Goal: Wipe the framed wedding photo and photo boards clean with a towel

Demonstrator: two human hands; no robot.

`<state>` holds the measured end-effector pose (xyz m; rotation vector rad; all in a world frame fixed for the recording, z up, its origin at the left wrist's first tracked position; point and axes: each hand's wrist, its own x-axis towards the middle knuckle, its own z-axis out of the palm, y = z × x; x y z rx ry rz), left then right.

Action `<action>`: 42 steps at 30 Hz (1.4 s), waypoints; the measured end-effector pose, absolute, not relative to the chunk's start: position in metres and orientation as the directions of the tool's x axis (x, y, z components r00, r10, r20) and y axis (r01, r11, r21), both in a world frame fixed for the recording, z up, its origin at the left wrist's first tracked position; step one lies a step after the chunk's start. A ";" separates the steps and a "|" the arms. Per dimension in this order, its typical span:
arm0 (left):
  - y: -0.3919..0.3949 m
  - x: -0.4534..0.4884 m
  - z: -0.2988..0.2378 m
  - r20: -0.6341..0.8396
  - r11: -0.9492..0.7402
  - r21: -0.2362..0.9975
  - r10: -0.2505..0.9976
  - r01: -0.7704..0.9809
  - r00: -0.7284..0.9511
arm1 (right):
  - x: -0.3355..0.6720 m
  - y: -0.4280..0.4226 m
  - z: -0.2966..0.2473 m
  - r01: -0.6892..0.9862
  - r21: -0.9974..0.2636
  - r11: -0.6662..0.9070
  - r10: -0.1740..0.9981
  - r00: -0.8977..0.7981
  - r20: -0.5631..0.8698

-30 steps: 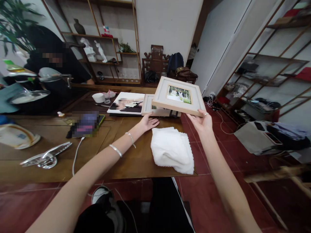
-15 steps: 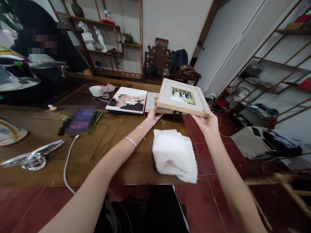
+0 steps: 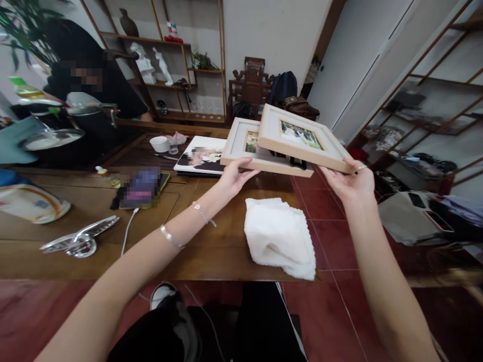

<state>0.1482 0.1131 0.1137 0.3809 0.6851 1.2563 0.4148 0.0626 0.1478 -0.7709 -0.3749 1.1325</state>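
My right hand (image 3: 352,183) grips the near right corner of a light-wood picture frame (image 3: 335,146), thumb on top and fingers underneath. It is tilted and shows a small outdoor photo inside a pale mat. My left hand (image 3: 236,176) is closed on the left end of a second picture frame (image 3: 241,131), lifted off the table. The right-hand frame overlaps this one and hides much of its photo. Behind my left hand, a white-and-dark photo panel (image 3: 198,156) lies on the table. A folded white towel (image 3: 279,236) rests at the table's near right edge, between my forearms.
On the wooden table (image 3: 222,241) are a phone (image 3: 145,188) with a cable, a silver winged ornament (image 3: 81,239) and a white bowl (image 3: 159,144). A person in black (image 3: 121,90) is at the far left. Shelves (image 3: 426,100) stand on the right.
The left frame has risen from the table in my left hand. My right hand has carried its frame further right and tilted it more. The view has shifted slightly.
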 end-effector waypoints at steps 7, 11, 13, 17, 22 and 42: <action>0.014 0.073 0.123 -0.438 0.380 0.657 0.895 -0.652 0.080 | 0.415 0.069 0.145 -0.695 -0.693 0.191 0.888 0.424 -0.181; -0.039 0.032 0.114 -0.551 0.434 0.679 0.834 -0.593 -0.020 | 0.410 0.088 0.117 -0.709 -0.693 0.133 0.876 0.411 -0.252; -0.058 0.014 0.106 -0.604 0.459 0.679 0.793 -0.573 -0.082 | 0.406 0.097 0.103 -0.706 -0.701 0.102 0.873 0.401 -0.278; -0.077 -0.009 0.085 -0.667 0.495 0.661 0.731 -0.564 -0.140 | 0.394 0.114 0.079 -0.682 -0.731 0.025 0.865 0.382 -0.327; -0.080 -0.016 0.064 -0.692 0.503 0.631 0.709 -0.590 -0.136 | 0.379 0.136 0.058 -0.658 -0.752 -0.029 0.851 0.378 -0.364; -0.082 -0.022 0.048 -0.697 0.526 0.616 0.711 -0.587 -0.093 | 0.381 0.123 0.058 0.308 -0.920 -0.242 0.922 0.369 -0.119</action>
